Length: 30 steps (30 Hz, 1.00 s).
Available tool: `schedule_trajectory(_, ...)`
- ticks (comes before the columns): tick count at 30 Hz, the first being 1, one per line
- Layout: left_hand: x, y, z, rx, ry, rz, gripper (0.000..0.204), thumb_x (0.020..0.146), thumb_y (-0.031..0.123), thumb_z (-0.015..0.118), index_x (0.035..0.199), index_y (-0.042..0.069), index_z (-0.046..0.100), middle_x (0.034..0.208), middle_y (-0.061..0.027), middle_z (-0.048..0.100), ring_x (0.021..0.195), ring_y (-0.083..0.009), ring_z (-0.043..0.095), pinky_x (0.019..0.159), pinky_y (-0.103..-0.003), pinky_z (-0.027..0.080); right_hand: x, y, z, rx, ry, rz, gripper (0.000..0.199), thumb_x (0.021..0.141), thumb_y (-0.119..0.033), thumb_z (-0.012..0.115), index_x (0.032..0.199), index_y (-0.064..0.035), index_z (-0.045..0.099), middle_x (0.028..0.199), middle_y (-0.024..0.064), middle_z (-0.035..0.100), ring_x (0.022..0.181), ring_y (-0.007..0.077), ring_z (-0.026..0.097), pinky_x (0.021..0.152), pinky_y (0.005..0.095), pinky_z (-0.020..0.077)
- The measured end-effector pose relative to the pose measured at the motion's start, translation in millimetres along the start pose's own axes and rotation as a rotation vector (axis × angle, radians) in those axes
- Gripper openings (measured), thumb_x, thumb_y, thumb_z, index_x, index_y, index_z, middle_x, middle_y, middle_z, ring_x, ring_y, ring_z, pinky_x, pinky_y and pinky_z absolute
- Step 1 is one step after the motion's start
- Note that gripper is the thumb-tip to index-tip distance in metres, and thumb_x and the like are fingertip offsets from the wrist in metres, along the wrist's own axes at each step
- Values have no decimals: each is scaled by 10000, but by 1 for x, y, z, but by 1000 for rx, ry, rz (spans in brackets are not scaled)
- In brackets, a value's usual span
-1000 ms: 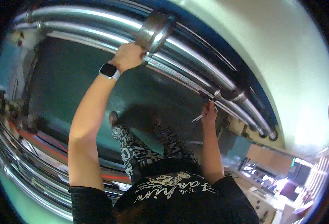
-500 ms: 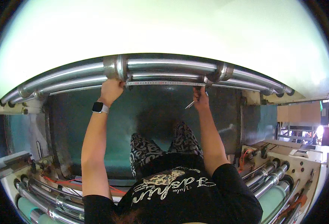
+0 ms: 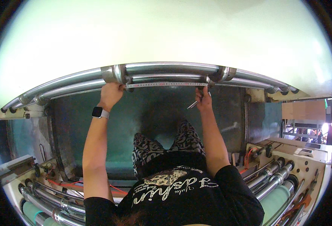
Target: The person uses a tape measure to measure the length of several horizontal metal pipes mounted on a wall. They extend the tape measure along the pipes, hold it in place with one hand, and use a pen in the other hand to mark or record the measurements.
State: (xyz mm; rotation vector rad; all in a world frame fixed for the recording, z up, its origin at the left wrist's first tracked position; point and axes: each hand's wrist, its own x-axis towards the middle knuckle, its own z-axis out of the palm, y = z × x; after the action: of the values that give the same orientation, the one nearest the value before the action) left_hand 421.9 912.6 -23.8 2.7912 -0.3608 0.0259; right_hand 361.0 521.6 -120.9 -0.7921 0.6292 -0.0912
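Note:
A pale tape measure blade (image 3: 162, 85) with fine markings is stretched level along the front of two steel shafts (image 3: 173, 68). At its left end my left hand (image 3: 112, 93), closed, pinches the blade just below a wide metal collar (image 3: 113, 74). My right hand (image 3: 204, 101) is closed around the other end, beneath a second collar (image 3: 225, 74). A dark shape lies at its fingers; I cannot tell whether it is the tape's case. Slim silvery rods (image 3: 192, 104) also stick out leftward from this hand.
Beyond the shafts rises a broad white surface (image 3: 166, 34). Dark greenish flooring (image 3: 117, 150) lies below my arms. Steel rollers stand behind me at both sides, a right-hand roller set (image 3: 273, 184) and a left-hand one (image 3: 52, 207), with orange tubing (image 3: 75, 184) near the left.
The shafts and white surface sit slightly lower in the picture, as the view has tilted a little. Both hands keep their hold on the stretched tape.

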Motion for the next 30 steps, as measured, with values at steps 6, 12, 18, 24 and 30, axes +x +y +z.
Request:
schedule_trajectory(6, -1, 4, -3, 4, 45, 32, 194, 751, 242, 541, 742, 66, 623, 669, -155, 586, 646, -340, 573, 581, -442, 455, -3, -3, 1, 26, -4, -8, 330, 761, -368, 612, 919, -97, 510, 755, 49, 561, 502, 78, 393, 383, 183, 297)
schedule_trajectory(12, -1, 0, -1, 50, 16, 33, 222, 759, 262, 542, 715, 59, 621, 655, -159, 579, 633, -339, 571, 566, -437, 454, -3, -3, 1, 16, -56, -20, 337, 755, -364, 620, 925, -95, 510, 750, 51, 558, 497, 73, 391, 380, 180, 297)
schedule_trajectory(18, 1, -1, 0, 42, 5, 16, 257, 759, 272, 546, 678, 37, 614, 641, -167, 575, 624, -341, 570, 568, -437, 454, -2, -3, 1, 22, 5, 10, 324, 756, -365, 620, 915, -102, 516, 731, 59, 572, 489, 75, 425, 374, 185, 318)
schedule_trajectory(24, -1, -3, 5, 37, 40, 34, 277, 759, 285, 543, 671, 31, 612, 629, -173, 570, 622, -348, 568, 561, -439, 454, -15, -12, 12, -53, 51, 13, 287, 772, -357, 607, 873, -102, 522, 716, 56, 580, 487, 78, 445, 364, 188, 314)
schedule_trajectory(30, 0, -10, 10, 27, 19, 20, 296, 761, 301, 532, 680, 29, 613, 658, -183, 574, 637, -353, 568, 580, -441, 454, -8, -7, 7, -58, 45, -10, 334, 801, -367, 567, 933, -66, 506, 739, 84, 579, 486, 81, 428, 383, 208, 286)
